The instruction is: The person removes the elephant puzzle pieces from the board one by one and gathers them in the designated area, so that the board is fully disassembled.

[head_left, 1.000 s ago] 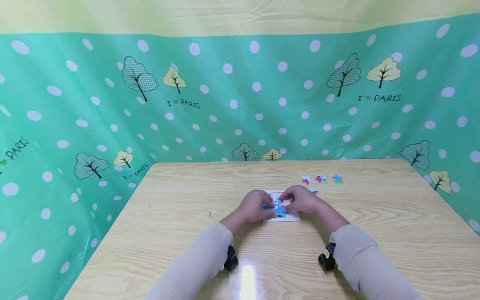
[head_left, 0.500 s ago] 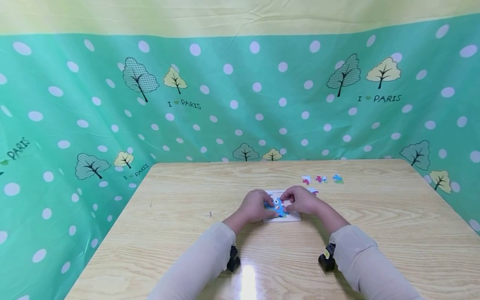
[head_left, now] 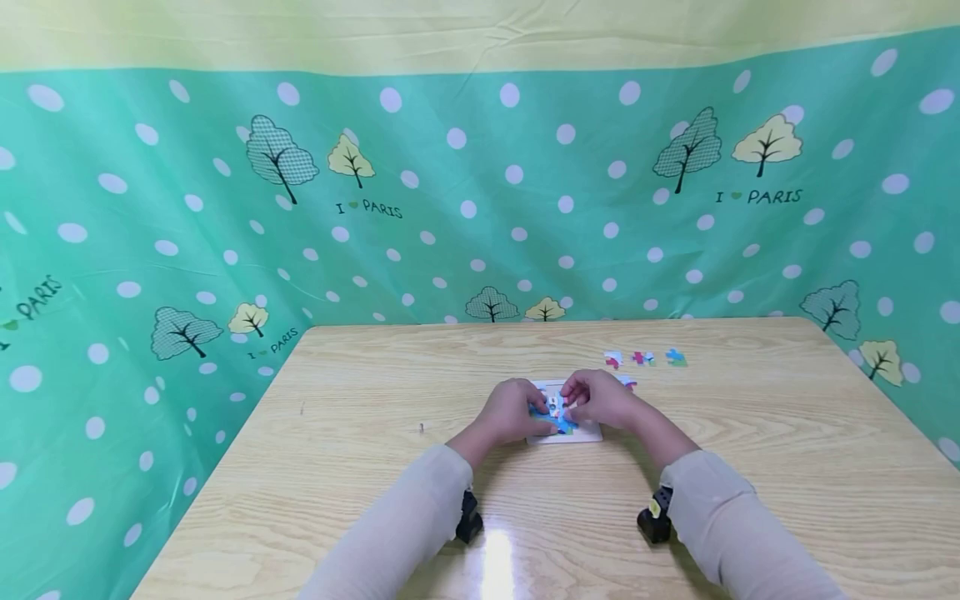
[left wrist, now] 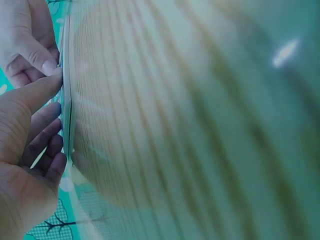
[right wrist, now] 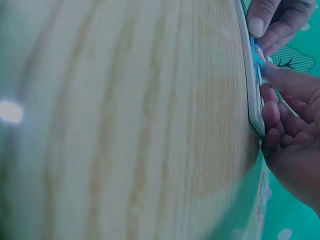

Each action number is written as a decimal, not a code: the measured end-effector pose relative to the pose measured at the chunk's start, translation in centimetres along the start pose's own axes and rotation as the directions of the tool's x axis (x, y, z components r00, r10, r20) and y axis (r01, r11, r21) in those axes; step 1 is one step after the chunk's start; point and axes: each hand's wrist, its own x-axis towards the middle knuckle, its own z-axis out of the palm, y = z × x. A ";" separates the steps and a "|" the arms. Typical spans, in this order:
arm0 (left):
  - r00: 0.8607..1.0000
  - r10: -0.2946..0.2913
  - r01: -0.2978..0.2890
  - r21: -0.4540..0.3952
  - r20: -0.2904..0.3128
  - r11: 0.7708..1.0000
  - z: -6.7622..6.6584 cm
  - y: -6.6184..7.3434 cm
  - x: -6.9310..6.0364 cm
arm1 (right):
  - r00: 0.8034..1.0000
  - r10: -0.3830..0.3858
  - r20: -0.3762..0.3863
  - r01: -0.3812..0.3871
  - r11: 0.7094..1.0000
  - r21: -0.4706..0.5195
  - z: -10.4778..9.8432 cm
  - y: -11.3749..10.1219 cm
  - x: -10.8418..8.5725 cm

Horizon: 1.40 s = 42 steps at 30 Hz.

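Observation:
A small jigsaw puzzle in a white tray [head_left: 589, 435] lies near the middle of the table; blue puzzle pieces [head_left: 564, 424] sit inside it. My left hand [head_left: 510, 413] rests on the tray's left part, its thumb and fingertips touching the pieces. From the right, my right hand [head_left: 602, 399] pinches a puzzle piece over the tray, though its fingers cover much of that piece. In the right wrist view, the right thumb [right wrist: 295, 84] meets a blue piece at the tray's surface. The left wrist view shows the left thumb [left wrist: 42, 92] against the tray edge, close to the other hand.
Loose puzzle pieces lie behind the tray: a white and pink one [head_left: 613, 359], a pink one [head_left: 639, 358] and a blue and green one [head_left: 676, 358]. Another piece [head_left: 628, 383] is beside the right hand. A tiny object [head_left: 422, 427] lies left on the wooden table [head_left: 360, 375].
The right thumb and fingers have shifted slightly over the tray, and the piece beneath them looks turned or moved. The left hand stays nearly in place.

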 end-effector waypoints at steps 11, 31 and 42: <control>1.000 0.016 -0.016 -0.006 -0.008 1.000 0.2 -0.3 0.2 | 0.995 0.001 -0.104 0.004 0.999 0.050 0.2 0.3 -0.1; 1.000 0.013 -0.012 -0.017 0.016 1.000 0.6 -0.8 0.5 | 0.991 0.043 -0.126 -0.026 0.991 0.134 -1.3 0.4 -2.1; 0.999 -0.021 0.022 -0.005 0.038 1.000 0.5 -0.6 0.4 | 0.984 0.069 -0.162 -0.037 0.981 0.190 -2.3 0.6 -3.6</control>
